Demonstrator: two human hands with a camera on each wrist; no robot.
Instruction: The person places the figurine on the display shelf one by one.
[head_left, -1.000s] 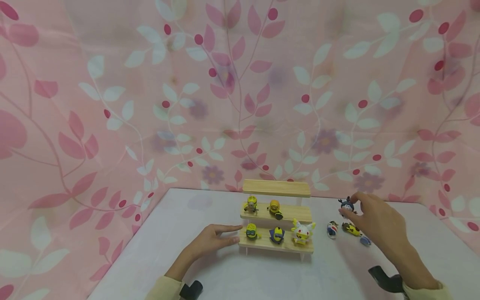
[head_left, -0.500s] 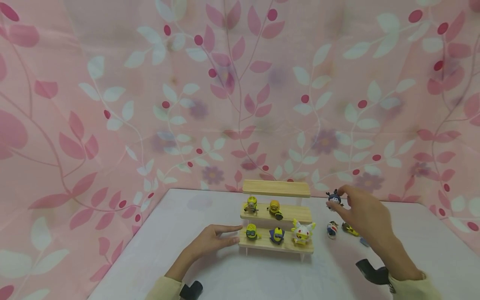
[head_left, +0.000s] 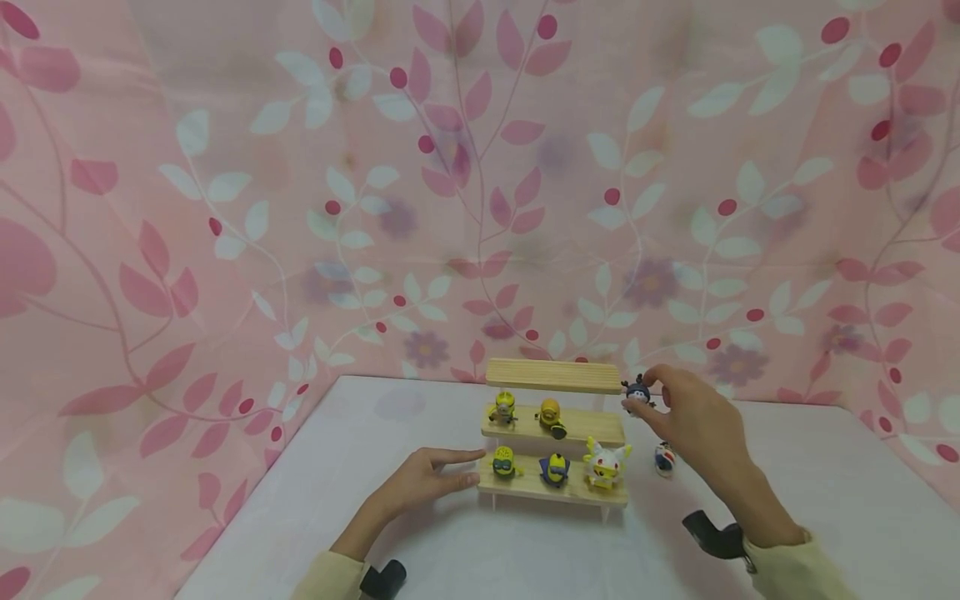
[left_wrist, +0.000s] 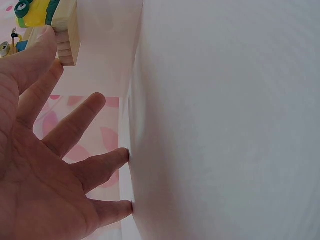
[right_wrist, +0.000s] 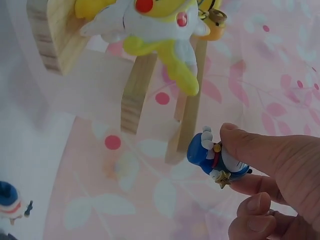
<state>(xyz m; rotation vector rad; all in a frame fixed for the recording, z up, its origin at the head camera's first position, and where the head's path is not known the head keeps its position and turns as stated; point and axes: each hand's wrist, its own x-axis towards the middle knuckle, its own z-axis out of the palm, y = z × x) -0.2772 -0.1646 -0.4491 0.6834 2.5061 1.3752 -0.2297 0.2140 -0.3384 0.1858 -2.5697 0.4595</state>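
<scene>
Blue figurine (right_wrist: 215, 159) between fingers (right_wrist: 262, 186)

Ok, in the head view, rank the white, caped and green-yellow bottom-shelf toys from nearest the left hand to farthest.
1. Green-yellow toy: left end of the bottom shelf, nearest the left hand.
2. Caped toy: middle of that shelf.
3. White toy: right end.

a small blue-and-white figurine (right_wrist: 218, 159) is held aloft, near the three-tiered pale wooden shelf (head_left: 583, 427).
</scene>
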